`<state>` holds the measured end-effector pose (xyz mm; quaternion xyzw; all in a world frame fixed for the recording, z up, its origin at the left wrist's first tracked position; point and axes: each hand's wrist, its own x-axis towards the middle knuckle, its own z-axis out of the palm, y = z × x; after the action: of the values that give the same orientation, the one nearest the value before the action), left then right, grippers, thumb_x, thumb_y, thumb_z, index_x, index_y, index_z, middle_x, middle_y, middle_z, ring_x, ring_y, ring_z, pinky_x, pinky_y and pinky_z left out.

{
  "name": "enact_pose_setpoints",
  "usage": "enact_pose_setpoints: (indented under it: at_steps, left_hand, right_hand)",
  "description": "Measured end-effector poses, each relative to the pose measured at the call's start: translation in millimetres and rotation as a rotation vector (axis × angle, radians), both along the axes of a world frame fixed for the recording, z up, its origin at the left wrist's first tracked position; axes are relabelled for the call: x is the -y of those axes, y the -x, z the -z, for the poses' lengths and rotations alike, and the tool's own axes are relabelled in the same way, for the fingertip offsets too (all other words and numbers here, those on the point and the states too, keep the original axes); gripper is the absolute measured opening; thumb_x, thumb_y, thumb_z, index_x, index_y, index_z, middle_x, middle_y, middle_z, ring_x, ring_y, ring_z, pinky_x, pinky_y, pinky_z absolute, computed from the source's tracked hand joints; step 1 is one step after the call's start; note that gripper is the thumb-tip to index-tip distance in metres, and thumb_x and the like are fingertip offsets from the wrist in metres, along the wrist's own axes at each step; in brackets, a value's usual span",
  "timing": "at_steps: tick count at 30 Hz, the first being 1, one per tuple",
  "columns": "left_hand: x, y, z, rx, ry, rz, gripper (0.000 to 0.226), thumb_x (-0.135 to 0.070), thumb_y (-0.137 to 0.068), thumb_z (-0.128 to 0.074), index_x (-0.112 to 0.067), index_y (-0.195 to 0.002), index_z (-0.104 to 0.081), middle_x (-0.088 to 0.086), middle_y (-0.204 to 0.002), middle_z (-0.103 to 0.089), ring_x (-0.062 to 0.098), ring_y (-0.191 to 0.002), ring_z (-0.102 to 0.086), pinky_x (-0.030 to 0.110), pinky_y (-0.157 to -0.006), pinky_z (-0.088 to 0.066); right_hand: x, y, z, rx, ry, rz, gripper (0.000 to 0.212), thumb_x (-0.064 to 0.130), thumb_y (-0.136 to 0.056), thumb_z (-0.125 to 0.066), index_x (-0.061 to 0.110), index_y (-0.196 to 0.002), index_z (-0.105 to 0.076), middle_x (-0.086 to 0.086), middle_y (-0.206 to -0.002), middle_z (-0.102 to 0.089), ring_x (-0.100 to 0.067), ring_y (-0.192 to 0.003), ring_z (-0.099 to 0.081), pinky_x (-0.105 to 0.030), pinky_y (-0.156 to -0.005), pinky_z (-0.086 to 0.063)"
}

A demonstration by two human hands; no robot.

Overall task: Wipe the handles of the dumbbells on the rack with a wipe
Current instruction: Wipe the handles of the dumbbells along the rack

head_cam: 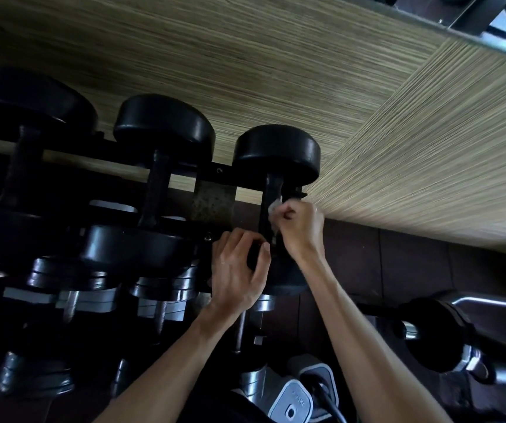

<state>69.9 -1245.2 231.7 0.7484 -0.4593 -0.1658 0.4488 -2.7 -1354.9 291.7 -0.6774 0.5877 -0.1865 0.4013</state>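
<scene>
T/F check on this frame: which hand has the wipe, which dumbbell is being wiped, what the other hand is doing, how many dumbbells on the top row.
1. The right hand holds the wipe. True.
2. The wipe is on the handle of the leftmost dumbbell. False: it is on the rightmost dumbbell of the top row.
3. The left hand hangs free of the rack. False: it grips the near end of that dumbbell.
4. Three black dumbbells show on the top row. True.

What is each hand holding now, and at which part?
The right hand pinches a crumpled wipe against the dumbbell handle. The left hand grips that dumbbell's near head.
</scene>
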Motion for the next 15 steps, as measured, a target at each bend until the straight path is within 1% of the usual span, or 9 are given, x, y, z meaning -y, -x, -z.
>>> enact_pose_setpoints:
  at_steps: [2,4,6,9,11,12,13,15]
  left_hand:
    - [0.7,0.3,1.1,-0.006,0.005,-0.006,0.035,-0.042,-0.096,-0.042,-0.018,-0.09,-0.066,-0.008,-0.088,-0.063,0.012,-0.082,-0.058,0.04,-0.085,-0.046]
    - [0.6,0.6,0.9,-0.01,0.006,-0.009,0.035,-0.042,-0.096,-0.042,-0.018,-0.089,-0.066,-0.008,-0.088,-0.063,0.012,-0.082,-0.058,0.041,-0.084,-0.046]
    - [1.1,0.4,0.2,-0.013,0.004,-0.006,0.035,-0.042,-0.096,-0.042,-0.018,-0.089,-0.066,-0.008,-0.088,-0.063,0.013,-0.083,-0.058,0.041,-0.085,-0.046]
    - [1.2,0.2,-1.8,-0.013,0.004,-0.009,0.035,-0.042,-0.096,-0.042,-0.019,-0.089,-0.067,-0.008,-0.088,-0.064,0.013,-0.083,-0.058,0.039,-0.085,-0.045]
    - [0.3,0.4,-1.3,-0.006,0.006,-0.009,0.035,-0.042,-0.096,-0.041,-0.019,-0.089,-0.067,-0.008,-0.088,-0.064,0.012,-0.083,-0.057,0.038,-0.085,-0.045]
    - [0.0,0.6,-0.8,-0.001,0.01,-0.008,0.036,-0.042,-0.096,-0.041,-0.019,-0.089,-0.067,-0.008,-0.088,-0.064,0.012,-0.083,-0.057,0.038,-0.084,-0.045]
    - [0.5,0.4,0.0,0.001,0.015,-0.008,0.036,-0.042,-0.096,-0.041,-0.018,-0.089,-0.067,-0.008,-0.088,-0.064,0.012,-0.082,-0.057,0.038,-0.084,-0.045]
    - [1.9,0.2,1.5,0.007,0.021,-0.012,0.035,-0.041,-0.096,-0.042,-0.018,-0.088,-0.067,-0.008,-0.088,-0.064,0.012,-0.082,-0.057,0.039,-0.082,-0.046]
  right_hand:
    - [-9.4,7.9,1.7,-0.042,-0.043,-0.024,0.024,0.002,-0.089,-0.073,0.018,-0.072,-0.069,0.014,-0.07,-0.068,0.009,-0.064,-0.066,-0.005,-0.057,-0.047]
    - [-1.6,2.2,0.8,-0.027,-0.005,0.01,0.024,-0.001,-0.088,-0.071,0.018,-0.072,-0.07,0.012,-0.07,-0.069,0.009,-0.061,-0.064,-0.005,-0.055,-0.046]
    - [14.3,-11.0,-0.9,0.029,0.063,0.07,0.022,-0.004,-0.089,-0.067,0.013,-0.074,-0.07,0.01,-0.069,-0.068,0.009,-0.056,-0.061,-0.005,-0.054,-0.045]
    - [33.3,-24.6,-3.4,0.056,0.094,0.104,0.013,-0.003,-0.088,-0.069,0.006,-0.079,-0.072,0.006,-0.075,-0.07,0.009,-0.06,-0.062,-0.009,-0.058,-0.047]
    - [26.7,-17.5,-5.0,0.027,0.065,0.053,0.014,-0.003,-0.088,-0.069,0.006,-0.077,-0.071,0.006,-0.076,-0.07,0.007,-0.063,-0.064,-0.009,-0.059,-0.046]
    - [17.7,-9.2,-4.8,-0.005,0.041,0.012,0.018,-0.002,-0.089,-0.069,0.009,-0.074,-0.069,0.007,-0.075,-0.07,0.005,-0.064,-0.066,-0.01,-0.06,-0.048]
    - [7.3,-0.1,-3.9,-0.051,-0.001,-0.033,0.022,0.0,-0.09,-0.069,0.014,-0.072,-0.069,0.008,-0.074,-0.07,0.004,-0.067,-0.067,-0.012,-0.062,-0.05]
    - [-9.2,11.5,-2.3,-0.122,-0.1,-0.089,0.023,0.001,-0.09,-0.07,0.016,-0.074,-0.071,0.008,-0.077,-0.072,0.0,-0.073,-0.07,-0.018,-0.068,-0.056]
